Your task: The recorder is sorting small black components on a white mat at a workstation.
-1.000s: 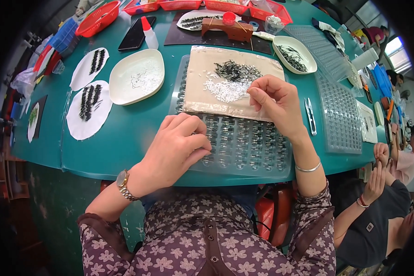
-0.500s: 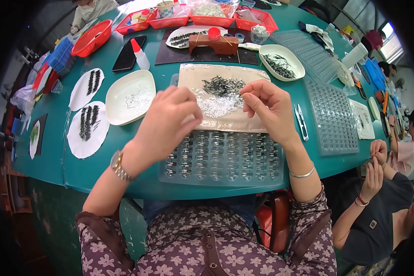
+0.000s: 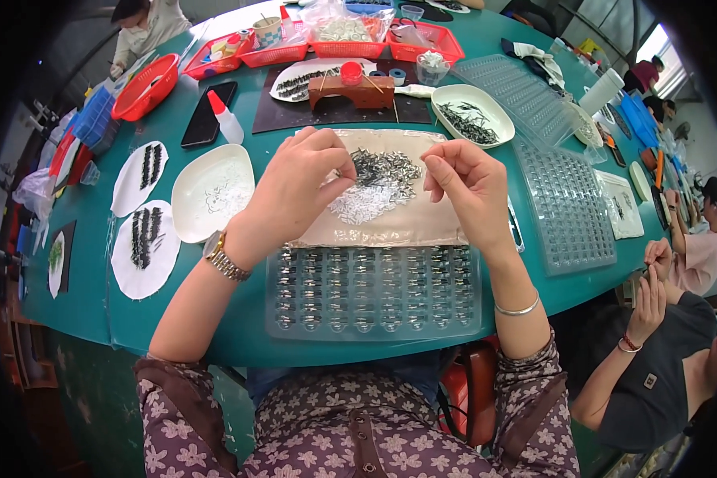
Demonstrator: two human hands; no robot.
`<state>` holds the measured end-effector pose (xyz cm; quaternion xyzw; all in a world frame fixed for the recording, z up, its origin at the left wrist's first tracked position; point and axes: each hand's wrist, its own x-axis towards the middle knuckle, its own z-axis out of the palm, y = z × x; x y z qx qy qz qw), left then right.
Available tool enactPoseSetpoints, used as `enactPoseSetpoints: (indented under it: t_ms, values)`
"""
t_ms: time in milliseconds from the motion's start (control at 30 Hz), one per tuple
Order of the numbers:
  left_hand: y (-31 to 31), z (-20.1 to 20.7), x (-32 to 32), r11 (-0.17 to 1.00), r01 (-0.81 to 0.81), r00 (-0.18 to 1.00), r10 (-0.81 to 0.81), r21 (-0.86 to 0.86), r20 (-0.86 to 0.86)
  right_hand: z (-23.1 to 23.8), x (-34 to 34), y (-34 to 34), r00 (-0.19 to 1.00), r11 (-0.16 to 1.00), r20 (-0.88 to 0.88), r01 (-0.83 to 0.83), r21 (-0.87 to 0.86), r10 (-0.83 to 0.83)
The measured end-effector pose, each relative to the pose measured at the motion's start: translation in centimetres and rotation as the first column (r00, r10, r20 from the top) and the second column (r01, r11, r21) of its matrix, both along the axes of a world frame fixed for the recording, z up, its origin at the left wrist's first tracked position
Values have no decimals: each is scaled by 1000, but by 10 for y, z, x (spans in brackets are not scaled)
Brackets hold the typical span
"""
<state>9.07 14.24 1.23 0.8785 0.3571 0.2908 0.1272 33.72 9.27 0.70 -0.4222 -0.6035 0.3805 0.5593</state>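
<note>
Small dark metal bits and white tube bits are lying in two piles on a tan sheet, mid-table, just beyond a clear plastic tray w/ rows of filled pockets. Left hand is hovering over the sheet's left part, fingers pinched together at the edge of the dark pile; what's in the pinch is too small to tell. Right hand is hanging over the sheet's right side, thumb & forefinger closed tip to tip, other fingers curled; can't tell if anything's held. Watch on left wrist, thin bangle on right.

Left of the sheet a white dish is sitting w/ pale bits in it, then two white round pads carrying dark pieces. Beyond: brown wooden stand on a black mat, small bottle w/ red tip, black phone, red baskets. Right: oval dish w/ dark bits, empty clear trays. Teal table. Another person's hands are showing at lower right.
</note>
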Motion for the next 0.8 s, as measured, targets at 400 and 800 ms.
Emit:
enactPoseSetpoints:
  t_ms: [400, 800]
  values:
    - [15, -12, 36, 997, 40, 994, -33, 65, -106, 1, 10, 1, 1000, 999, 5, -20, -29, 20]
    - [-5, 5, 34, 978, 4, 997, 12, -210, 74, 0, 26, 5, 814, 985, 574, -159, 73, 89]
